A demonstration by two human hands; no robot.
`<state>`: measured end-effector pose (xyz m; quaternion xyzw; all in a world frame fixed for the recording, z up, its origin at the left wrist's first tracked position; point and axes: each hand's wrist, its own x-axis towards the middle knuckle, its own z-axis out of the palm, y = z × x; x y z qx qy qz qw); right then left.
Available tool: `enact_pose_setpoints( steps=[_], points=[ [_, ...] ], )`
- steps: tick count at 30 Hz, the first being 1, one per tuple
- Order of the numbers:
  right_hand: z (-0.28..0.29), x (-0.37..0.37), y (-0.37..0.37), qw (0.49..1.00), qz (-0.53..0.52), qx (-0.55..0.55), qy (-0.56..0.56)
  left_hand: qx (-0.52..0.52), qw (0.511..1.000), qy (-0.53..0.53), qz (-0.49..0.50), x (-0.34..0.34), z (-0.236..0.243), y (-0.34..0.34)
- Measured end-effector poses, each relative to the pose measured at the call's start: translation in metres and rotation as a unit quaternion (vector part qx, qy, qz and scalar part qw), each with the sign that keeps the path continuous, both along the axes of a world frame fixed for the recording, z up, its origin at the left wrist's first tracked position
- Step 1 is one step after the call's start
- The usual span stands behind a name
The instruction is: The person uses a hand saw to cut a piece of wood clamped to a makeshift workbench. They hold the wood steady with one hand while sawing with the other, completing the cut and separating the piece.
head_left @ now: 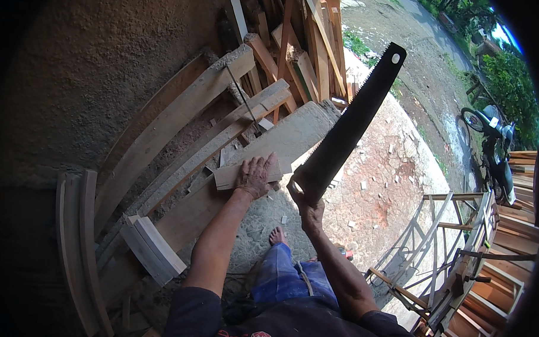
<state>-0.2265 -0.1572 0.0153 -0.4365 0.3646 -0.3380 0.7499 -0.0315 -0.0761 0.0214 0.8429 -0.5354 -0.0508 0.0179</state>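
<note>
In my right hand (307, 199) is a handsaw (355, 121), gripped by its handle. Its dark blade is raised, pointing up and to the right, with the toothed edge on the left and a hole near the tip. My left hand (256, 177) lies with fingers stretched out over a short wooden block (224, 177). The block rests across a broad, dusty plank (300, 131) of the work bench. The blade is clear of the block, and my right hand's fingers are partly hidden behind the wrist.
Long boards (176, 109) lie along the wall at left. Short wood pieces (154, 247) sit at the plank's near end. Upright lumber (309, 45) leans at the back. Offcuts litter the floor (394, 173). A wooden frame (456, 252) and a motorcycle (499, 147) stand at right.
</note>
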Motion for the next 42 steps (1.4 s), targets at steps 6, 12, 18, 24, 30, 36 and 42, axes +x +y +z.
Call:
enact_pose_setpoints(
  steps=[6,12,18,24,30,36,42],
  points=[
    [0.005,-0.049,-0.025,0.993,0.041,-0.067,0.088,-0.022,0.999,0.026,0.016,0.001,-0.002,0.005],
    [0.037,-0.112,-0.012,0.992,0.055,-0.015,0.110,0.013,0.989,-0.022,-0.145,0.017,0.025,0.037],
    [0.038,-0.172,0.016,0.981,0.035,-0.023,0.192,-0.061,0.989,0.048,0.127,0.022,0.005,0.103],
    [0.099,-0.162,0.008,0.971,0.147,-0.066,0.176,-0.202,0.882,0.126,0.407,-0.007,-0.018,0.092],
    [0.167,-0.130,0.012,0.954,0.262,-0.069,0.127,-0.156,0.891,0.154,0.398,0.004,-0.004,0.077],
    [0.156,-0.124,0.025,0.955,0.277,-0.058,0.083,-0.212,0.861,0.202,0.416,0.010,0.005,0.061],
    [0.160,-0.145,0.014,0.962,0.246,-0.117,0.027,-0.128,0.924,0.200,0.299,-0.003,0.023,0.066]
  ],
)
